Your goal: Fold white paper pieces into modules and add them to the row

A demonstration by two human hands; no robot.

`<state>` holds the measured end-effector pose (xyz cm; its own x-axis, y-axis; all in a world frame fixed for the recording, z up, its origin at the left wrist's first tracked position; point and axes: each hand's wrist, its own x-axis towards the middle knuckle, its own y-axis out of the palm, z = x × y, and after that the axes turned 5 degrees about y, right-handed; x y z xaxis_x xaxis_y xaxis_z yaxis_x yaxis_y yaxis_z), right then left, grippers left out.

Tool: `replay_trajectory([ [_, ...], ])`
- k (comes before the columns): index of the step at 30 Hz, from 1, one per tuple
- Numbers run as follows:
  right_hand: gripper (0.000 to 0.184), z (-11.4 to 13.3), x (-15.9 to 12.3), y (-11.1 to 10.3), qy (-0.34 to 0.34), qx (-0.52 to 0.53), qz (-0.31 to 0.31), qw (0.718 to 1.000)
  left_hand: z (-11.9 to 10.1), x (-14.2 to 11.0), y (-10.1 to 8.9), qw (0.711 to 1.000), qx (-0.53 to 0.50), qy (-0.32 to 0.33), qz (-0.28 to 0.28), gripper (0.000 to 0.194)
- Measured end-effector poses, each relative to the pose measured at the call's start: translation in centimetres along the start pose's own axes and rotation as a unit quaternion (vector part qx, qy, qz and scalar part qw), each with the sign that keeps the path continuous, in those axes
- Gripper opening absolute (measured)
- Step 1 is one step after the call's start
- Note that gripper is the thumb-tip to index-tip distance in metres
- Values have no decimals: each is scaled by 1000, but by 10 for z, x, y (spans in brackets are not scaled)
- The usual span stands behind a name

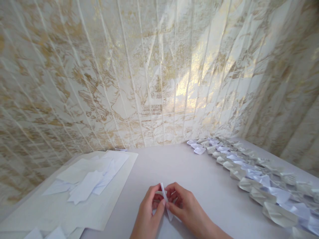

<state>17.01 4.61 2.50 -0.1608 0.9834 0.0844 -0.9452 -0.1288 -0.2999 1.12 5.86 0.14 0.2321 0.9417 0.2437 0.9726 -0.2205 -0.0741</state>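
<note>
Hands (pixel 185 202) hold paper (pixel 163 191) at pale table (pixel 154 166), gold-patterned curtain (pixel 139 83) behind.

Two hands (pixel 152 208) (pixel 183 203), one paper (pixel 163 191), several sheets (pixel 86 186), dozens of folded pieces (pixel 261 196) show.

The folded paper (pixel 163 192) I hold is plain white with a faint bluish cast, greyer where shaded. Beneath it, my tabletop (pixel 154 166) is a plain, pale lilac-grey. To its left I have a large sheet (pixel 99 212) of creamy off-white, with loose paper slips (pixel 86 186) on it, mostly a cooler, brighter white. To its right I see rows of folded pieces, some greyish-cream (pixel 280 212), others bluish-white (pixel 279 194), arranged in stripes. Beyond it, my curtain (pixel 132 99) is white with a sketchy gold-and-brown scenic print and pale pleat lines, glowing yellow in one patch and darkening to olive-brown far right.
</note>
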Motion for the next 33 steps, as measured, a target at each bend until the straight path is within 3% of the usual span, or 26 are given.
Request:
replay_trajectory([
  [4, 23, 6, -3, 0, -14, -33, 5, 999, -14, 0, -1, 996, 73, 46, 31, 31],
  [7, 29, 11, -6, 0, -61, -114, 5, 992, -17, -1, 1, 989, 121, 86, 6, 30],
  [10, 31, 13, -7, 0, -103, -234, -4, 967, -16, -3, 5, 984, 130, 118, -28, 32],
  [16, 25, 6, -3, 0, -90, -331, -7, 939, -15, -5, 10, 980, 140, 141, -29, 29],
  [21, 20, 4, -2, -3, -96, -336, -5, 937, -7, -7, 12, 989, 117, 80, -38, 38],
  [24, 28, 3, -4, -5, -126, -322, 13, 938, -3, -6, 12, 994, 108, 33, -1, 45],
  [28, 35, 1, -6, -3, -157, -334, 15, 929, -2, -4, 8, 995, 93, 22, 41, 36],
  [33, 37, -1, -6, 1, -185, -397, -1, 899, -7, -8, 8, 993, 113, 18, -10, 40],
])
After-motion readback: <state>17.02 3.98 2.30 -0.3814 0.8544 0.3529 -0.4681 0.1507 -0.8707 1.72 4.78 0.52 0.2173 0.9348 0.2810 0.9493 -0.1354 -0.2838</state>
